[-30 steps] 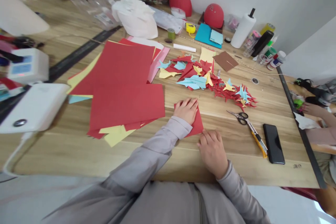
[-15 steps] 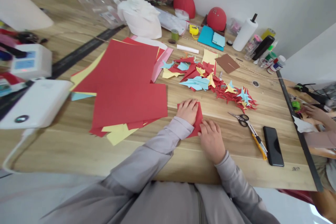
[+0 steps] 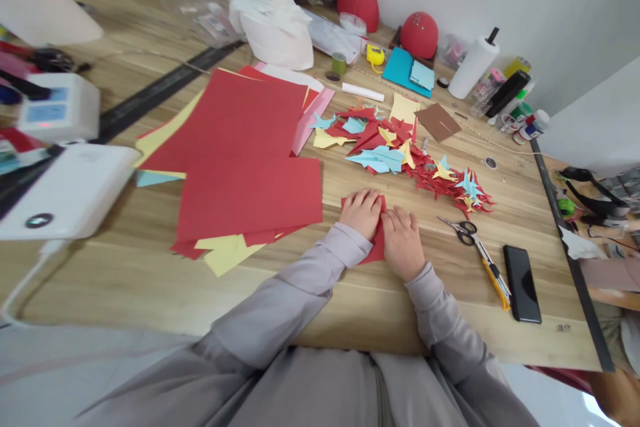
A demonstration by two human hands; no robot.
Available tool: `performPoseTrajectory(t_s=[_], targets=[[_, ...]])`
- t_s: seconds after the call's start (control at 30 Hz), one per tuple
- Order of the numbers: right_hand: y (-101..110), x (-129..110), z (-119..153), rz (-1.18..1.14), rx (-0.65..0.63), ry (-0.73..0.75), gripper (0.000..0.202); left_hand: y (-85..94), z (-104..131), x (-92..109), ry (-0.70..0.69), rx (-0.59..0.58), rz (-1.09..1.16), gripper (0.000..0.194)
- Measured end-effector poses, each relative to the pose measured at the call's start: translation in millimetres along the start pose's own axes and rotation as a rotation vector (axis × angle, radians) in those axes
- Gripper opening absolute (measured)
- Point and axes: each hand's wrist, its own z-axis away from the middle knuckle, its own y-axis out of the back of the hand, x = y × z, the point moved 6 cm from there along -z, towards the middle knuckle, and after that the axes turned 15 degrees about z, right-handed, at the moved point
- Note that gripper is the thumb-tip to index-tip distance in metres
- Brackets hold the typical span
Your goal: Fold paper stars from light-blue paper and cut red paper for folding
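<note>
A small piece of red paper lies on the wooden table in front of me, partly covered by my hands. My left hand rests flat on its upper left part, fingers stretched out. Along the right edge of the paper is my right hand, its fingers laid on the sheet close to the left fingertips. Beyond my hands spreads a pile of red, yellow and blue folded paper pieces, some shaped like planes or stars. To the left sits a stack of red sheets with yellow, blue and pink ones showing beneath.
Scissors, a yellow utility knife and a black phone lie to the right. A white power bank is at the left. Tissues, a tape measure and bottles stand toward the back.
My right hand has moved up along the right edge of the small red paper, nearer to my left hand. The left hand stays on the paper. The view has shifted slightly.
</note>
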Motion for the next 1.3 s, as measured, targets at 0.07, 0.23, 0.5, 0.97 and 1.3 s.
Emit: performPoseTrajectory(t_s=[0.07,0.23,0.5,0.97,1.3], targets=[[-0.4,0.4,-4.9,-0.004,-0.008,-0.007,0.038,0.7,-0.1,0.2,0.001,-0.002,0.004,0.035],[-0.8,2.2,-15.9,-0.017,0.005,-0.013,0.037,1.1,0.3,-0.4,0.004,0.009,0.021,0.036],[-3.3,7.0,-29.2,-0.038,0.016,-0.008,0.032,3.5,0.4,0.2,0.015,0.014,0.077,0.037],[-8.5,0.5,-5.3,-0.014,0.021,-0.024,0.042,4.6,3.8,2.7,-0.022,0.047,0.020,0.038],[-4.4,-12.7,45.1,0.020,0.107,0.020,0.034,7.1,3.7,5.8,-0.025,0.035,0.031,0.043]])
